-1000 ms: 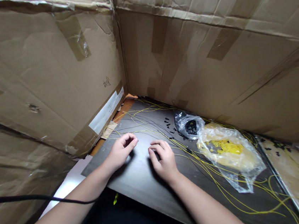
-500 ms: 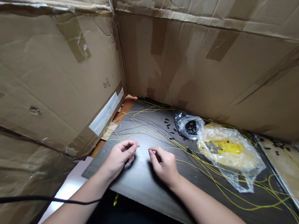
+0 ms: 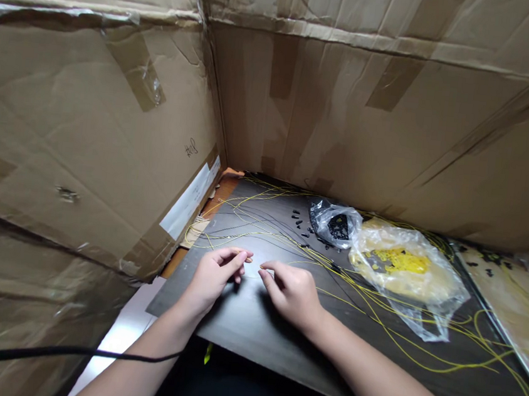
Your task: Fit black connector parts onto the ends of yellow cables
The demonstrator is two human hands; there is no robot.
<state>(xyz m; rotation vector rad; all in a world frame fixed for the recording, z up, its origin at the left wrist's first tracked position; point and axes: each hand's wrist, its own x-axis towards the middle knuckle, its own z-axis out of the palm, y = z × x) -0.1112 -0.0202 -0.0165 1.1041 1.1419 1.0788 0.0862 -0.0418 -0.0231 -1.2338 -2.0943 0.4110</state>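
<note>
Farthest to your left stands a cardboard wall (image 3: 66, 101), with a white label (image 3: 186, 203) low on it, beyond your left hand (image 3: 248, 260). A black cord (image 3: 64, 349) crosses in front of your left forearm. Your left thumb and index finger come together over the dark tabletop (image 3: 251, 329), the other fingers curled; something tiny may sit at the tips, but you cannot tell from this view whether they grasp it. Past that hand, yellow wires (image 3: 355, 279) loop towards the wall, with thin dark wires among them. Between your hands, nearer your body, a small yellow scrap (image 3: 208, 353) hangs below the table edge.

Your right hand (image 3: 261, 270) faces the left, just across a narrow gap, its thumb and index tips close; whether it holds anything cannot be told. One yellow wire shows just right of that hand, and the main bundle runs beyond it and away to the right. Past your right hand lie loose black pieces (image 3: 306, 235), then a small clear bag (image 3: 322, 215) holding more. Farther right, a larger clear bag (image 3: 429, 288) carries yellow pieces (image 3: 402, 260), and beyond it lies a pale board (image 3: 499, 308) with dark bits.
</note>
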